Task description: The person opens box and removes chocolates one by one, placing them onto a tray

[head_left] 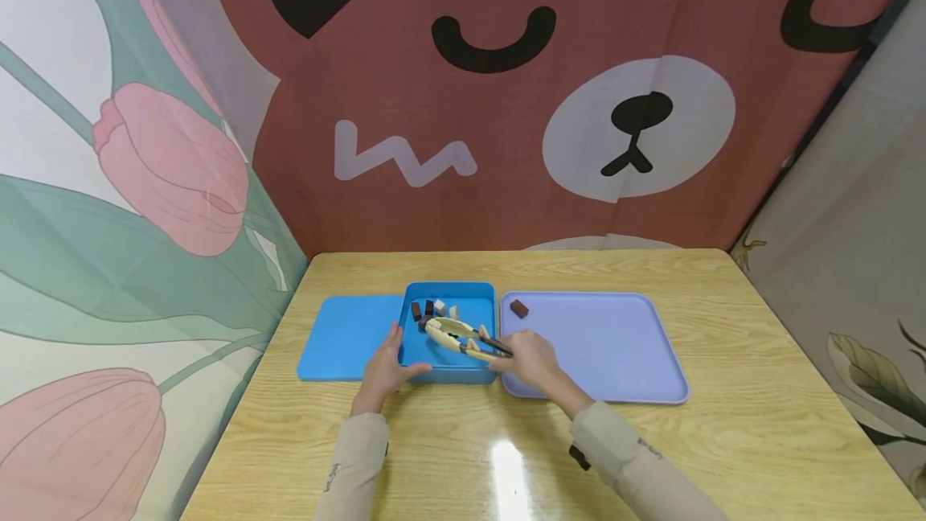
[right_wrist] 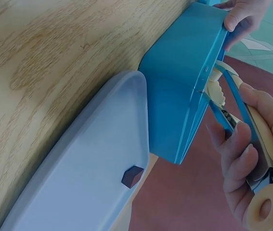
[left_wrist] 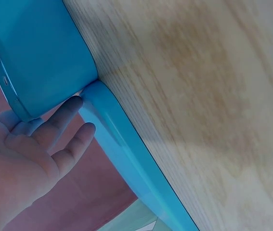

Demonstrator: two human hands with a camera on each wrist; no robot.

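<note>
My right hand (head_left: pixel 534 358) grips a pair of cream-and-dark tongs (right_wrist: pixel 259 125) by the arms, fingers on one side and thumb on the other. In the head view the tongs reach leftward into a blue box (head_left: pixel 447 376), with a dark brown block (head_left: pixel 424 323) at their tips. Behind the tips lie more brown blocks (head_left: pixel 415 311) and white blocks (head_left: pixel 440 307). My left hand (head_left: pixel 386 372) rests at the box's front left corner, thumb along the front rim and mostly straight fingers by the left wall. The left wrist view shows those fingers (left_wrist: pixel 65 118) spread beside the corner.
A flat blue lid (head_left: pixel 347 340) lies against the box's left side. To the right, a lilac tray (head_left: pixel 600 352) carries one brown block (head_left: pixel 518 309) near its back left corner. Everything stands on a wooden table (head_left: pixel 434 441) with printed cloths (head_left: pixel 405 207) behind and beside it.
</note>
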